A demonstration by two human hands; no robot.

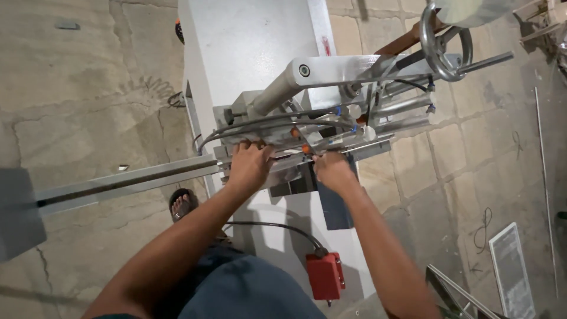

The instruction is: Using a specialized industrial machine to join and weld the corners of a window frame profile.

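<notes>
Head view, steeply down, close

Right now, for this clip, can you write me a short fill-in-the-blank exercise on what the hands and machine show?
1. Both hands, left hand and right hand, rest on the grey ____.
2. The box on the black cable is coloured ____.
3. The handwheel sits at the picture's upper ____.

Missing words: machine; red; right

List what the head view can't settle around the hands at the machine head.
- Left hand fingertips: tucked under the grey hoses, so what they touch is hidden.
- Right hand fingers: behind the clamp bars; grip unclear.
- Handwheel: top cut off by the frame edge.
- Red pedal box underside: hidden by the white machine body.
</notes>
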